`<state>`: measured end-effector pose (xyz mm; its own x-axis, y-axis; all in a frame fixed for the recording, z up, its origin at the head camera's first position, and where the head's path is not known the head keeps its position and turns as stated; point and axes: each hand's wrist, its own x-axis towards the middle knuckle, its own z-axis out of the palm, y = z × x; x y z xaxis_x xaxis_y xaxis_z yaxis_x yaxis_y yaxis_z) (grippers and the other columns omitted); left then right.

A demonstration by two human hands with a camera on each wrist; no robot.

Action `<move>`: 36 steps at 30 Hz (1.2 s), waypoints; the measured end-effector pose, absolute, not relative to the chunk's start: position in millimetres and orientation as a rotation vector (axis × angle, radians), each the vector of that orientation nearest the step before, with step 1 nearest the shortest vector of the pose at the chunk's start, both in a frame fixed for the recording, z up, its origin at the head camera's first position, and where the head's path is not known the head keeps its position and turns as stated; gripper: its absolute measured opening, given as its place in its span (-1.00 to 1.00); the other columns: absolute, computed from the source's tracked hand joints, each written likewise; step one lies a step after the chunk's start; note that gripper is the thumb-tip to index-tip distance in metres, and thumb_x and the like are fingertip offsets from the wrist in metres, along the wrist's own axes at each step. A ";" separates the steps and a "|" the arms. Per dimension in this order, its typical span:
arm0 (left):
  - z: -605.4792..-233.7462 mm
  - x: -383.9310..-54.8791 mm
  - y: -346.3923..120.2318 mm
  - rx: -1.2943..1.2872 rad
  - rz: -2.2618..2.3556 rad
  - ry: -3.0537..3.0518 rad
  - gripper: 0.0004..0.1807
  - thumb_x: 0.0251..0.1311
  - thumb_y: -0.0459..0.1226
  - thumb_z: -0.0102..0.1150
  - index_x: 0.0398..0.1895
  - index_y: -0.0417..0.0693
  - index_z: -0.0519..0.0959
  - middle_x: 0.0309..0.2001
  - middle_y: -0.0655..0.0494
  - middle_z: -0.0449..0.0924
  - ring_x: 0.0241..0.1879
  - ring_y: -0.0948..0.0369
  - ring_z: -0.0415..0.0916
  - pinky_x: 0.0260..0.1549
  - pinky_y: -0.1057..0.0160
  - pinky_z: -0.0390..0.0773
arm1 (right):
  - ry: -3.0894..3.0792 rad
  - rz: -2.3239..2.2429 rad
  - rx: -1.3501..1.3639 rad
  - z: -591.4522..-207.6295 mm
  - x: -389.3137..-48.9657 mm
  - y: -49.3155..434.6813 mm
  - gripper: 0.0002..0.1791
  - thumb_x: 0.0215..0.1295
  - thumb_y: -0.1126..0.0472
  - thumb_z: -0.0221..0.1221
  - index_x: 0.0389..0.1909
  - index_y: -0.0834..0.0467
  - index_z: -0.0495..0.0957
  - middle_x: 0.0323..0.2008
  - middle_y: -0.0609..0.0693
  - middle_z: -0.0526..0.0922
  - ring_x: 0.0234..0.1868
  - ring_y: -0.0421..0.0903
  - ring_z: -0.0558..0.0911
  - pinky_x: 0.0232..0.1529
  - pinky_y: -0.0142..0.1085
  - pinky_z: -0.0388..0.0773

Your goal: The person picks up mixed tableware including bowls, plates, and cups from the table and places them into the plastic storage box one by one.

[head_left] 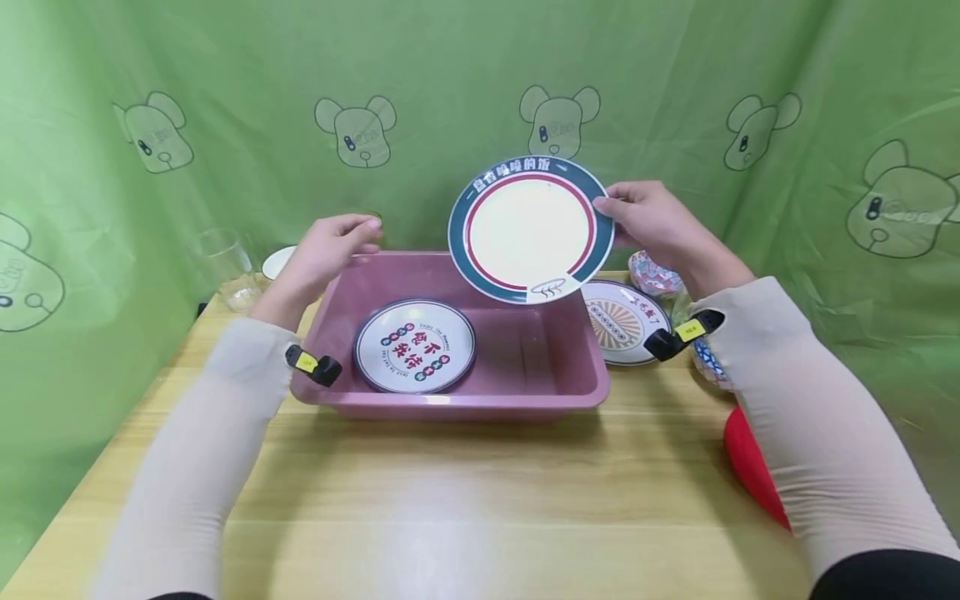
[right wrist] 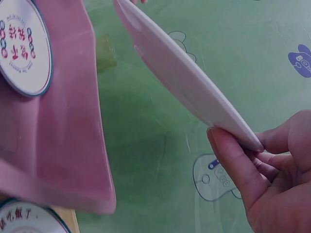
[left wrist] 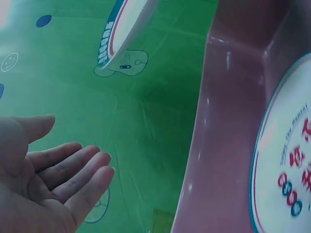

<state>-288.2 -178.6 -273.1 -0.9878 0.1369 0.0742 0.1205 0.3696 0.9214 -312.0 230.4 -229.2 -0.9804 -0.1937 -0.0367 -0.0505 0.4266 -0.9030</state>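
Note:
My right hand (head_left: pixel 647 218) pinches the right rim of a white plate (head_left: pixel 531 229) with a dark teal border and a red ring. The plate is tilted, its face toward me, over the back right of a pink plastic basin (head_left: pixel 450 407). From the right wrist the plate (right wrist: pixel 194 82) shows nearly edge-on, thumb on one face and fingers on the other. My left hand (head_left: pixel 335 247) is above the basin's back left corner, fingers relaxed and holding nothing; its palm (left wrist: pixel 53 184) shows in the left wrist view. Inside the basin at the left lies a white plate with red lettering (head_left: pixel 415 347).
Right of the basin lies a plate with a sunburst print (head_left: pixel 618 321), beside patterned bowls (head_left: pixel 654 273). A red object (head_left: pixel 752 467) sits at the right edge. Clear glasses (head_left: pixel 225 254) and a white dish (head_left: pixel 278 262) stand back left. A green curtain (head_left: pixel 450 67) hangs behind the wooden table (head_left: pixel 420 500).

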 end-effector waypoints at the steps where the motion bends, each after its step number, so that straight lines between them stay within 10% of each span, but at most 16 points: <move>1: -273.6 -289.7 -176.2 0.241 1.782 2.557 -0.43 0.46 -0.07 0.00 0.37 -0.25 0.33 0.25 -0.23 0.43 0.18 -0.05 0.46 0.18 0.13 0.49 | 2.520 -1.620 -0.219 -229.8 -313.2 227.6 -0.61 0.53 0.12 -0.03 0.12 0.36 0.38 -0.30 0.04 0.60 -0.39 -0.12 0.66 -0.23 -0.32 0.68; 36: -304.2 -331.5 -155.7 -0.007 2.267 2.262 -0.42 0.41 0.12 -0.09 0.18 -0.14 0.53 0.18 -0.03 0.52 0.17 0.11 0.44 0.24 0.17 0.37 | 2.291 -1.966 -0.210 -266.8 -338.6 148.2 -0.75 0.51 0.20 0.01 -0.02 0.29 0.52 -0.39 0.03 0.59 -0.49 -0.18 0.55 -0.43 -0.43 0.58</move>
